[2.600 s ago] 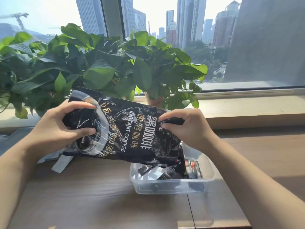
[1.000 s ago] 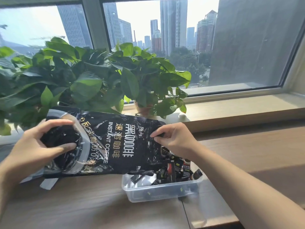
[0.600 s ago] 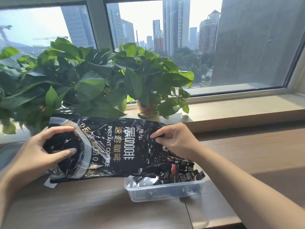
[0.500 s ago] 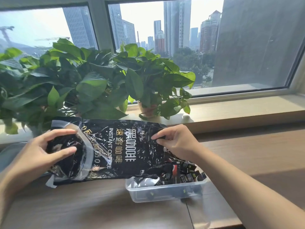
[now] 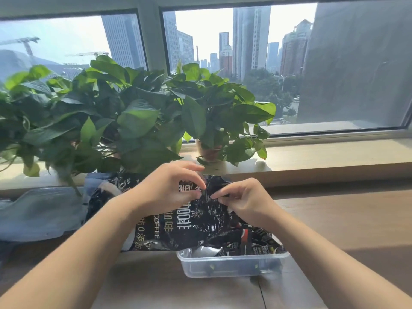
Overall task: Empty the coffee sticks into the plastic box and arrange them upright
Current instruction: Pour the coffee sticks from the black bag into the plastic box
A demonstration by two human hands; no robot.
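Observed: the black coffee bag (image 5: pixel 185 228) is lying on its side over the bench (image 5: pixel 345 219), its open end pointing down and to the right, over the plastic box (image 5: pixel 231 264). Whether the bag's left end is resting on the bench cannot be told.

The left hand (image 5: pixel 169 188) is holding the bag at its upper edge, near the middle. Its grip is curled, with thumb and fingertips pinching the foil. The right hand (image 5: pixel 243 199) is working just beside it, its grip pinching a fold of the same upper edge between thumb and forefinger. The fingertips of the two hands are nearly touching.

The coffee sticks (image 5: pixel 258 244) are lying heaped at the bag's mouth and in the right half of the box, tilted and crossing one another, none standing upright. The clear box is sitting on the bench.

Potted plants (image 5: pixel 133 117) are standing on the windowsill (image 5: pixel 323 155) behind the bag. A pale translucent sheet (image 5: pixel 40 210) is lying at the left; what it is cannot be told
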